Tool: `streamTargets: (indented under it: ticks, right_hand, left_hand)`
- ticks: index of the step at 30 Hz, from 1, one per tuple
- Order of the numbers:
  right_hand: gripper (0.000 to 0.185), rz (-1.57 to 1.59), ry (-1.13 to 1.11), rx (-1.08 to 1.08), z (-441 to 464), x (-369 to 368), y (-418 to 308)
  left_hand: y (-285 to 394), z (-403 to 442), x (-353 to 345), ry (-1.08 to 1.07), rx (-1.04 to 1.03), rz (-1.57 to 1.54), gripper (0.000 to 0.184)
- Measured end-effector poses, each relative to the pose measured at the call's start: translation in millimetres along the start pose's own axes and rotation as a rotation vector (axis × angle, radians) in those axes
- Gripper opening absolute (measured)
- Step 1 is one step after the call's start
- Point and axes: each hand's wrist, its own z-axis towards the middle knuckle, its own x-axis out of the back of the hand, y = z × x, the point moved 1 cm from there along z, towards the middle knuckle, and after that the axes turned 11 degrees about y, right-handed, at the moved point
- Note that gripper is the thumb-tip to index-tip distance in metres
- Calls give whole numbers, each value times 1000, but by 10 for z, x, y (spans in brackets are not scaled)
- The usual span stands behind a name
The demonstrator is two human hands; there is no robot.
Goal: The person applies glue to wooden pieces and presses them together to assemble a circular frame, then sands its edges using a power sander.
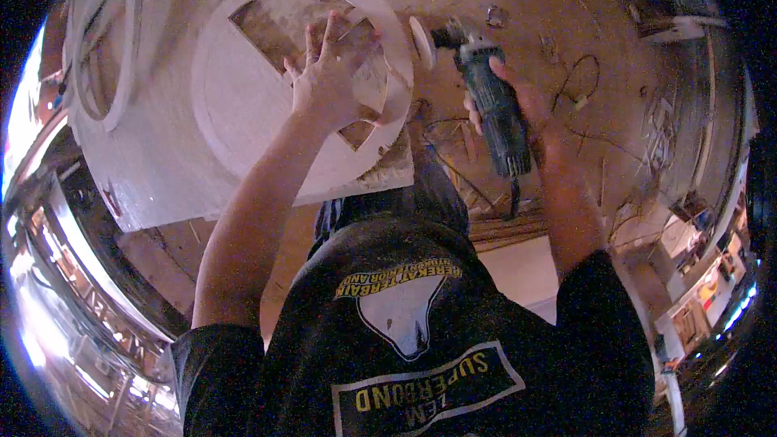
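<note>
My left hand (328,85) lies with fingers spread over a pale round board (235,105) with dark cut-out openings. Its fingertips reach across the openings; the thumb points toward the board's right side. In my right hand (522,93) is a dark angle grinder (495,109), gripped around its body. The grinder's light-coloured disc (422,42) faces the board's right edge, standing on edge close beside it; whether they touch I cannot tell. A cord (514,194) runs from the grinder's lower end.
Under the round board is a pale, larger panel (146,170). A pale oval-looking ring (125,48) lies at the upper left. Loose cable (597,73) and scraps are on the dusty floor (566,0) to the right. A pale sheet (518,271) lies by my body.
</note>
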Motion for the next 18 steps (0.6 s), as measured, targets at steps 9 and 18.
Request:
streamTargets:
  ticks: [9, 18]
  right_hand:
    - [69, -257, -13, 61, 81, -363, -685]
    - [63, -213, 0, -51, 118, -137, -396]
  left_hand:
    - [20, -16, 20, 32, 18, -12, 131]
    - [35, -5, 41, -14, 17, 9, 128]
